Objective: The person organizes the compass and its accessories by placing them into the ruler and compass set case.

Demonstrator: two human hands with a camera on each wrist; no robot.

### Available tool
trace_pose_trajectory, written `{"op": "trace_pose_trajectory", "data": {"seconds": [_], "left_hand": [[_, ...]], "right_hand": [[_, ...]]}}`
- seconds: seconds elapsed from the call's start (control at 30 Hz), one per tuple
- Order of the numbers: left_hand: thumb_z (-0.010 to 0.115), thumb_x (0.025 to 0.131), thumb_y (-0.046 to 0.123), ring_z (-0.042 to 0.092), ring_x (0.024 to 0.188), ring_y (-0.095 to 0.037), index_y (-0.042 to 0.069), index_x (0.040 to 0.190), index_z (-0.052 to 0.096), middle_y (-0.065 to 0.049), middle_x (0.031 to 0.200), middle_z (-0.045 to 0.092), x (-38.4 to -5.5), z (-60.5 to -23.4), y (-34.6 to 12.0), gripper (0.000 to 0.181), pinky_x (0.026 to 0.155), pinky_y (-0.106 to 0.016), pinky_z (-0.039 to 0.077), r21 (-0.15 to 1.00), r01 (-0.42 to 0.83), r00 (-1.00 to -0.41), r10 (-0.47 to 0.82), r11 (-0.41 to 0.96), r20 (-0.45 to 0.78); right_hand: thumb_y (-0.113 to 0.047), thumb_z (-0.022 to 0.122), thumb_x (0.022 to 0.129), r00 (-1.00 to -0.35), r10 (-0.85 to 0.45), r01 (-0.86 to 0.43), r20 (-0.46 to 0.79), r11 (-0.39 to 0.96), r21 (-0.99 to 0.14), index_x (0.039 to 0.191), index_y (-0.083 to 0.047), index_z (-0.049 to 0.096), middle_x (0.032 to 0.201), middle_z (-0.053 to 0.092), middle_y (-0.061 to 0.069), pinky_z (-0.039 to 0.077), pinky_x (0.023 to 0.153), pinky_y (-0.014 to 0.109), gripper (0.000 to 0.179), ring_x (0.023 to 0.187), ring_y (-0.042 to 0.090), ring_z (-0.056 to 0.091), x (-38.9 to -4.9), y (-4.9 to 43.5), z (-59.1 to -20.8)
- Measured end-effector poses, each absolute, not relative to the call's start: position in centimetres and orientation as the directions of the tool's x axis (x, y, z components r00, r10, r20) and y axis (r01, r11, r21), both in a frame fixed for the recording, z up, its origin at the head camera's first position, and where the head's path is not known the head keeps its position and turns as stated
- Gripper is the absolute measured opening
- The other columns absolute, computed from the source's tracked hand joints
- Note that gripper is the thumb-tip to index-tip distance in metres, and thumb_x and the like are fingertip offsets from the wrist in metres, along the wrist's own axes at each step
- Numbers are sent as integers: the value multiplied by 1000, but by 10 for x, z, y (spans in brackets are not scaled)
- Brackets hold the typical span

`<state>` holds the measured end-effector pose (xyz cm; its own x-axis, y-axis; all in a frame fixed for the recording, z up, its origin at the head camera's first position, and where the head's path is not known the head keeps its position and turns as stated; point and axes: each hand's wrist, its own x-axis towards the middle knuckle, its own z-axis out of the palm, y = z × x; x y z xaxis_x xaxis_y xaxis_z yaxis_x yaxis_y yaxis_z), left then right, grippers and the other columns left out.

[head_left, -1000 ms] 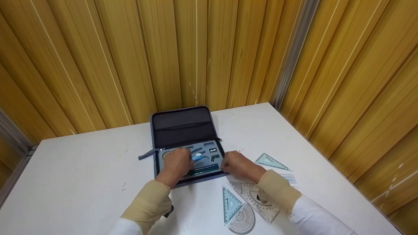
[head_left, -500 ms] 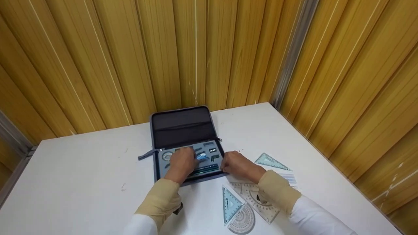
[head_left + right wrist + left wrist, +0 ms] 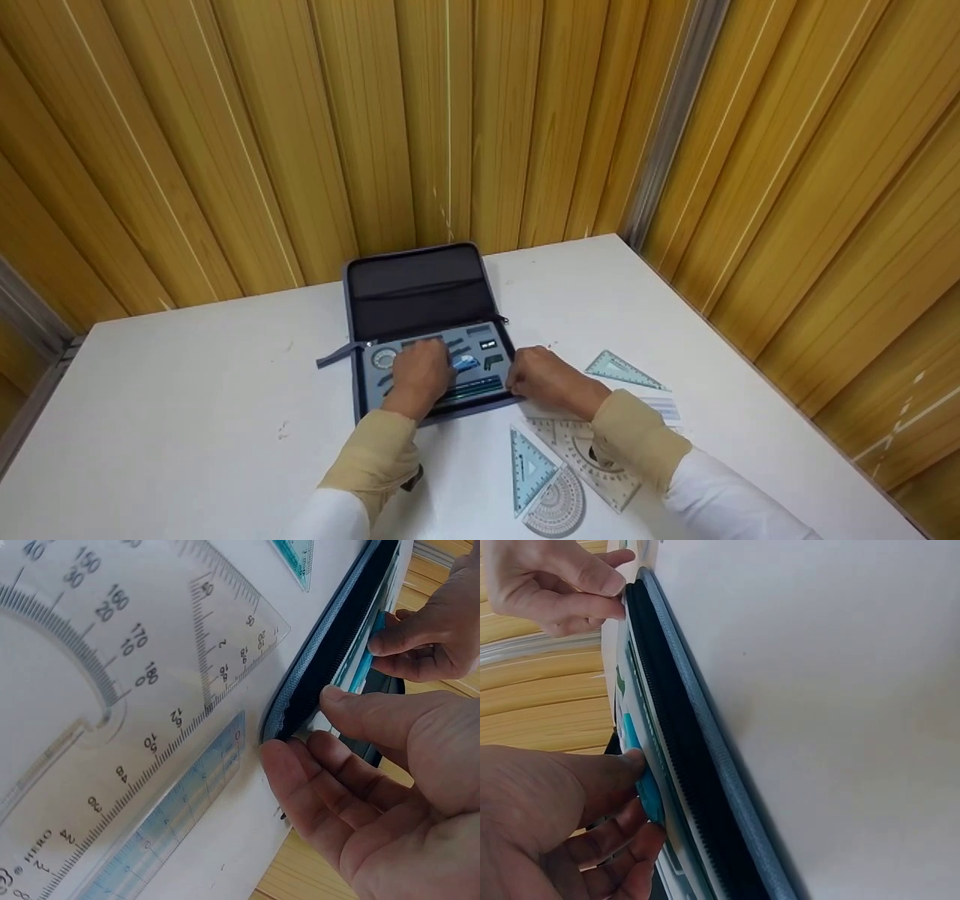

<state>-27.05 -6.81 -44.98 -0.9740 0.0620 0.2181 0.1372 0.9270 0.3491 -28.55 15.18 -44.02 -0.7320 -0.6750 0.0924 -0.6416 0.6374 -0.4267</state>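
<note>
An unfolded zip case (image 3: 420, 289) with a grey foam tray (image 3: 480, 331) lies on the white table. My left hand (image 3: 421, 375) is over the tray and pinches a blue, rounded plastic item (image 3: 651, 795) between thumb and fingers; its exact kind is unclear. This item (image 3: 466, 363) also shows beside the fingers in the head view. At the case's near right corner, my right hand (image 3: 544, 379) grips the edge between thumb and fingers. Dark green pencils (image 3: 476, 387) lie along the tray's near side. A small black sharpener (image 3: 489, 345) sits in its slot.
To the right lie a set square (image 3: 622, 371), a second set square (image 3: 531, 471), a half-round protractor (image 3: 559, 506), a clear template ruler (image 3: 615, 491) and a straight ruler (image 3: 664, 409). A round dial (image 3: 384, 358) sits in the tray. Wood-patterned walls stand behind.
My left hand has moved a little right over the tray with the blue item, uncovering the round dial. During the last half second it barely shifts. The right hand stays at the corner.
</note>
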Motion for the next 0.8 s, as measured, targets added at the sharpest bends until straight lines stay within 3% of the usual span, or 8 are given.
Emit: {"op": "trace_pose_trajectory", "data": {"seconds": [0.43,0.8], "left_hand": [[82,86,12,71,74,-25,5,89,81,-11,84,75,-268,-452,-70,7,65,-44,58,345,156,-972,81,926,223],[80,87,11,67,71,-24,6,85,79,-8,79,72,-263,-446,-79,6,64,-45,57,349,199,-968,128,916,215]], "right_hand": [[10,72,83,-735,-671,-642,97,643,-417,95,4,80,105,74,19,58,87,38,16,100,27,70,-285,151,-442],[9,71,85,-737,-670,-638,92,643,-424,96,3,80,108,74,20,57,90,40,15,103,28,70,-285,152,-440]]}}
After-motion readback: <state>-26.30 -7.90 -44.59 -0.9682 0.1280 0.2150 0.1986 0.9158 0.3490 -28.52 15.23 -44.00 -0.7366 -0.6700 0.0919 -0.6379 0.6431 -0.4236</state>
